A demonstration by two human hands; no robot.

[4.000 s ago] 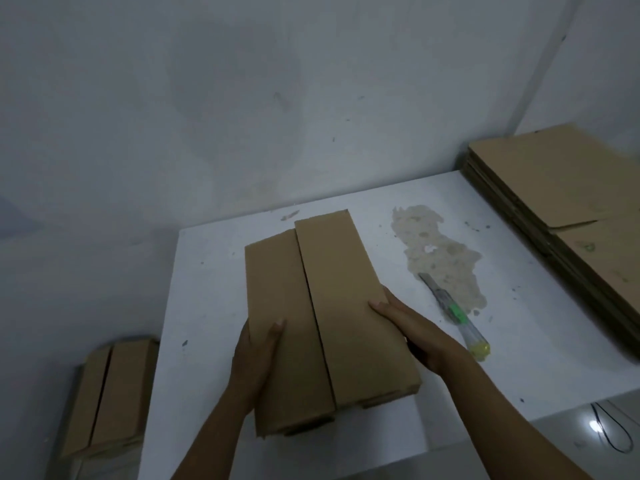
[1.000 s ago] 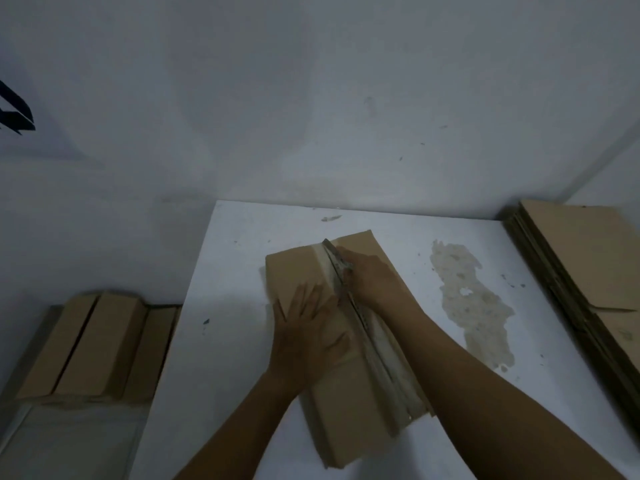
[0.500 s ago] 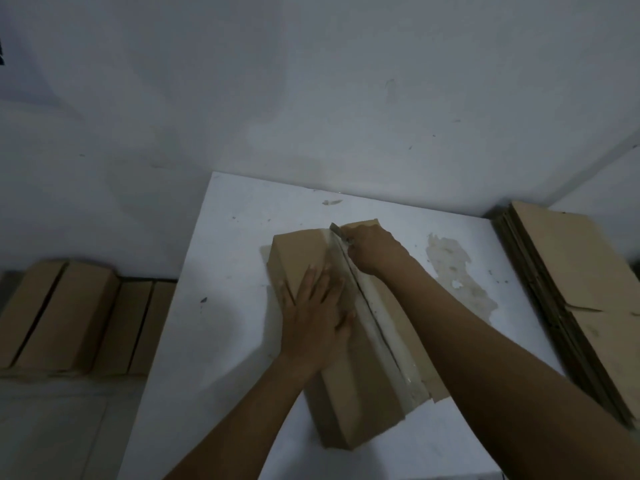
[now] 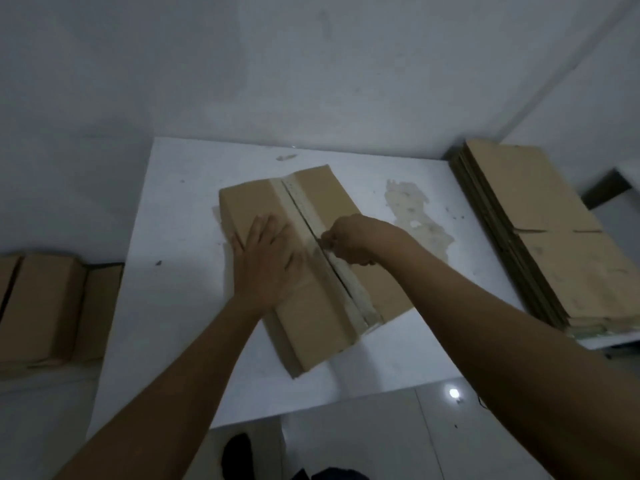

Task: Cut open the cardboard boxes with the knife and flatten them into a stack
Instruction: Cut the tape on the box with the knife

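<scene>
A long brown cardboard box point(image 4: 322, 327) lies slanted on the white table point(image 4: 173, 306), with a strip of pale tape along its middle seam. My left hand point(image 4: 266, 261) presses flat on the box's left flap, fingers straight. My right hand point(image 4: 353, 240) grips the knife point(image 4: 323, 241) at the seam, about halfway along the box; only a short bit of the knife shows past my fingers. Beyond the knife the seam shows as a dark slit up to the box's far end.
A stack of flattened cardboard point(image 4: 547, 237) lies along the table's right side. Closed boxes point(image 4: 45, 306) stand lower down to the left of the table. A rough stain point(image 4: 415, 216) marks the tabletop right of the box. A wall rises close behind.
My right hand has drawn the knife along the seam from the box's far end toward me, to about the middle. My left hand has stayed pressed on the left flap.
</scene>
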